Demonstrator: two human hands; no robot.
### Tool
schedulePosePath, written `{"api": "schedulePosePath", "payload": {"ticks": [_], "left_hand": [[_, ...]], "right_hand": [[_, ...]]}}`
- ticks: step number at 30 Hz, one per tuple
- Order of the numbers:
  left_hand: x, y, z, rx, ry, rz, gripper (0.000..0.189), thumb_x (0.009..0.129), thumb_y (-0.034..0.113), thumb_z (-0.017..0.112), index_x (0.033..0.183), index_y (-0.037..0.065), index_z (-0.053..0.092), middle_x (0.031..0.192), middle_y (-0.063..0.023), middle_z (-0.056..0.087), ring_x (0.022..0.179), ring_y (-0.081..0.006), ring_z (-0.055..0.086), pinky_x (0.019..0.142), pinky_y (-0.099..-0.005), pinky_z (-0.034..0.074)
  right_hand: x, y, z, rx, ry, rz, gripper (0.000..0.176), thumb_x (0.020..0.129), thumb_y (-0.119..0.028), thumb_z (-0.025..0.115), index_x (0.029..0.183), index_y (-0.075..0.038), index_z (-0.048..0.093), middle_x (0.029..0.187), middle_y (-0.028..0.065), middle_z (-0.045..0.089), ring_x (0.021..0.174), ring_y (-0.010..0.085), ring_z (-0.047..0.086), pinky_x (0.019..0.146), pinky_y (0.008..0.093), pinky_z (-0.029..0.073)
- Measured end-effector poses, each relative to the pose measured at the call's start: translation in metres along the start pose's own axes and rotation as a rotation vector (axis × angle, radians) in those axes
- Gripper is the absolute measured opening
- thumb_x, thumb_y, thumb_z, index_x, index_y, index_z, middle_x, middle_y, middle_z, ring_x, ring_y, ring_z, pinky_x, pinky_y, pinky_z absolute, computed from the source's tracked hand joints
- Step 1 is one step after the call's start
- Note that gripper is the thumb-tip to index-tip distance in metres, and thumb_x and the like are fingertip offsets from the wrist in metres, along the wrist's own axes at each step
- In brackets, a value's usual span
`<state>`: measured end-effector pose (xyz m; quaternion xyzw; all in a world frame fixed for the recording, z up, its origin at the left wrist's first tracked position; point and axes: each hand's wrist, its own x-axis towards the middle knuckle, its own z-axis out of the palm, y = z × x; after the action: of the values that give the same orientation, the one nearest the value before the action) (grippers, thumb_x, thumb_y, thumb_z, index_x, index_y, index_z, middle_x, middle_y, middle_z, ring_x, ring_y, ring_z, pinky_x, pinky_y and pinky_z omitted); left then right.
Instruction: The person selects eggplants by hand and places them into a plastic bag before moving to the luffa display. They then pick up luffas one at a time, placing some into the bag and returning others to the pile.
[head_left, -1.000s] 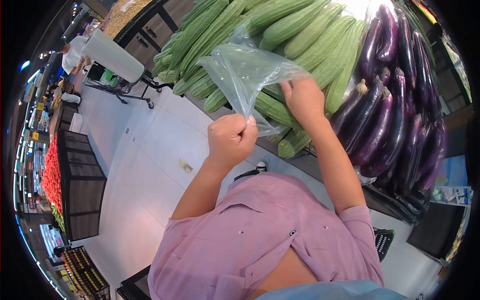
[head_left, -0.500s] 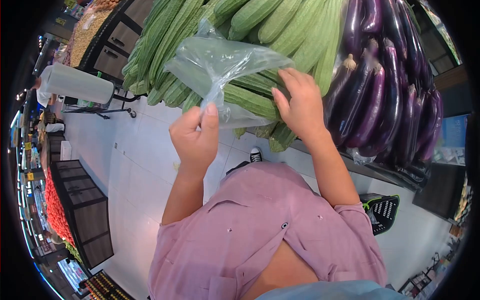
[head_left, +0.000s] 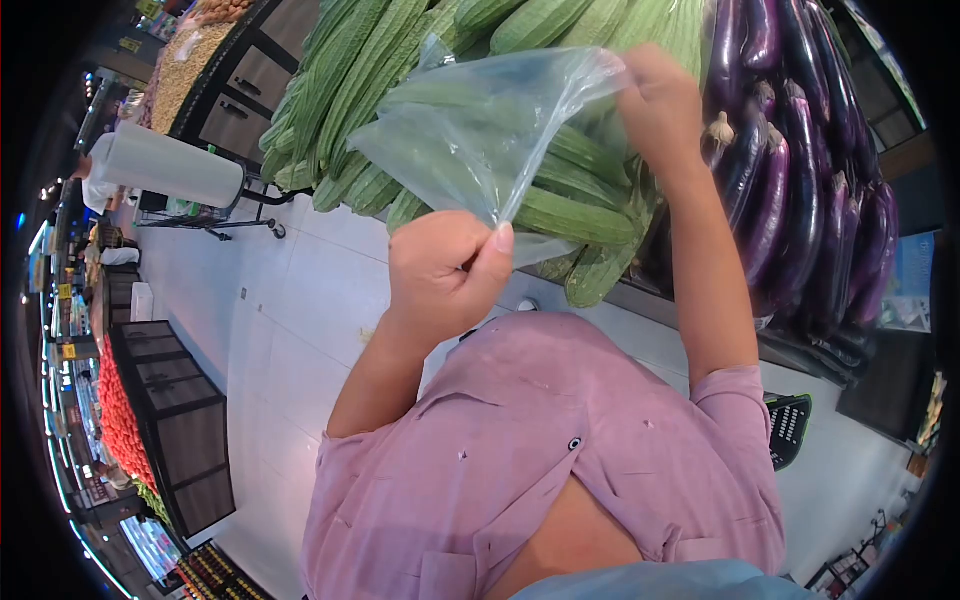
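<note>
A clear plastic bag is stretched between my two hands over a heap of long ridged green luffas. My left hand pinches its gathered lower part between thumb and curled fingers. Higher up and to the right, my right hand is closed on the bag's far corner, pulling the film into tight creases. Green luffas show through and beneath the film. Just right of my right forearm lies a pile of glossy purple eggplants.
A large roll of plastic bags stands at the left, near a wheeled cart. Dark wooden cabinets hold red produce at lower left. A black basket with a green rim sits on the floor at right.
My right hand has moved up and right, closing on the bag's corner and drawing it taut. My left hand has shifted right and slightly down, still pinching the bag.
</note>
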<state>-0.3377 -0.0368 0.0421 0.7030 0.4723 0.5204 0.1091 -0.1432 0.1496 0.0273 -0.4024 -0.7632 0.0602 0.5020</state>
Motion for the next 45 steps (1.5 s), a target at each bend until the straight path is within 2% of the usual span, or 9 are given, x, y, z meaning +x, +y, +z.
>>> {"api": "schedulePosePath", "payload": {"ticks": [5, 11, 13, 18, 23, 33, 39, 42, 45], "left_hand": [[-0.002, 0.0, 0.0, 0.032, -0.104, 0.046, 0.031, 0.084, 0.004, 0.068, 0.06, 0.005, 0.048, 0.053, -0.0047, 0.041, 0.046, -0.0183, 0.037, 0.045, -0.0332, 0.026], [-0.004, 0.0, 0.003, 0.044, -0.091, 0.007, 0.028, 0.086, 0.005, 0.068, 0.063, 0.004, 0.052, 0.054, -0.0043, 0.046, 0.046, -0.0175, 0.04, 0.046, -0.0326, 0.028], [-0.005, 0.002, 0.005, 0.036, -0.075, -0.008, 0.029, 0.085, 0.006, 0.069, 0.062, 0.005, 0.053, 0.053, -0.0045, 0.045, 0.045, -0.0188, 0.04, 0.045, -0.0333, 0.029], [-0.017, 0.004, 0.007, 0.031, -0.02, -0.044, 0.028, 0.087, 0.008, 0.07, 0.062, 0.004, 0.056, 0.053, -0.005, 0.046, 0.045, -0.0198, 0.041, 0.045, -0.033, 0.031], [-0.028, 0.005, 0.007, 0.033, -0.025, -0.1, 0.021, 0.09, 0.008, 0.069, 0.071, 0.001, 0.061, 0.058, -0.0055, 0.054, 0.049, -0.0154, 0.047, 0.048, -0.0294, 0.036], [-0.05, 0.014, 0.02, -0.075, 0.034, -0.246, 0.016, 0.095, 0.013, 0.067, 0.1, -0.002, 0.065, 0.071, -0.0011, 0.06, 0.062, -0.0056, 0.052, 0.056, -0.0231, 0.041], [-0.033, 0.003, -0.016, -0.136, 0.373, -0.273, 0.025, 0.1, 0.015, 0.059, 0.12, 0.0, 0.057, 0.075, 0.0024, 0.051, 0.065, -0.0042, 0.044, 0.059, -0.0202, 0.037], [0.028, -0.005, -0.038, 0.02, 0.36, -0.247, 0.027, 0.095, 0.018, 0.067, 0.113, -0.001, 0.063, 0.076, 0.0023, 0.053, 0.066, -0.0028, 0.044, 0.059, -0.0216, 0.038], [0.102, -0.025, -0.038, 0.292, 0.123, -0.213, 0.037, 0.091, 0.026, 0.068, 0.116, -0.001, 0.065, 0.088, -0.0089, 0.065, 0.078, -0.0189, 0.061, 0.073, -0.0316, 0.049]], "right_hand": [[-0.009, 0.015, -0.014, 0.251, -0.215, 0.201, 0.025, 0.091, -0.024, 0.068, 0.087, 0.001, 0.07, 0.081, 0.0114, 0.065, 0.072, 0.0243, 0.062, 0.068, 0.0338, 0.048], [-0.025, 0.045, -0.04, 0.484, -0.219, 0.457, 0.045, 0.091, -0.027, 0.072, 0.124, 0.003, 0.062, 0.093, 0.0032, 0.066, 0.081, 0.0089, 0.059, 0.069, 0.0256, 0.048], [-0.027, 0.058, -0.035, 0.288, 0.024, 0.597, 0.056, 0.089, -0.035, 0.073, 0.128, 0.003, 0.06, 0.096, 0.0067, 0.067, 0.08, 0.014, 0.061, 0.072, 0.0306, 0.05], [-0.01, 0.04, -0.031, -0.488, -0.286, 0.562, 0.101, 0.083, -0.07, 0.061, 0.145, 0.005, 0.035, 0.105, 0.0238, 0.07, 0.102, 0.0344, 0.069, 0.084, 0.0433, 0.054], [0.019, 0.042, -0.028, -0.568, -0.448, 0.571, 0.108, 0.081, -0.072, 0.06, 0.145, 0.011, 0.032, 0.099, 0.0224, 0.072, 0.095, 0.0332, 0.072, 0.077, 0.0431, 0.056], [0.021, 0.059, -0.031, -0.358, -0.465, 0.75, 0.107, 0.079, -0.065, 0.065, 0.147, 0.007, 0.025, 0.118, 0.025, 0.067, 0.112, 0.0367, 0.066, 0.091, 0.0433, 0.052], [-0.015, 0.062, -0.041, -0.317, -0.372, 0.653, 0.105, 0.082, -0.06, 0.066, 0.151, 0.005, 0.022, 0.12, 0.026, 0.066, 0.114, 0.0377, 0.065, 0.094, 0.0439, 0.051], [-0.047, 0.039, -0.063, 0.094, -0.238, 0.551, 0.09, 0.087, -0.044, 0.069, 0.15, 0.005, 0.029, 0.084, 0.0113, 0.064, 0.078, 0.0224, 0.063, 0.072, 0.0353, 0.049], [-0.088, 0.007, -0.088, 0.452, -0.255, 0.565, 0.068, 0.09, -0.022, 0.069, 0.144, 0.006, 0.039, 0.062, -0.0031, 0.043, 0.057, 0.0054, 0.04, 0.053, 0.025, 0.035]]}}
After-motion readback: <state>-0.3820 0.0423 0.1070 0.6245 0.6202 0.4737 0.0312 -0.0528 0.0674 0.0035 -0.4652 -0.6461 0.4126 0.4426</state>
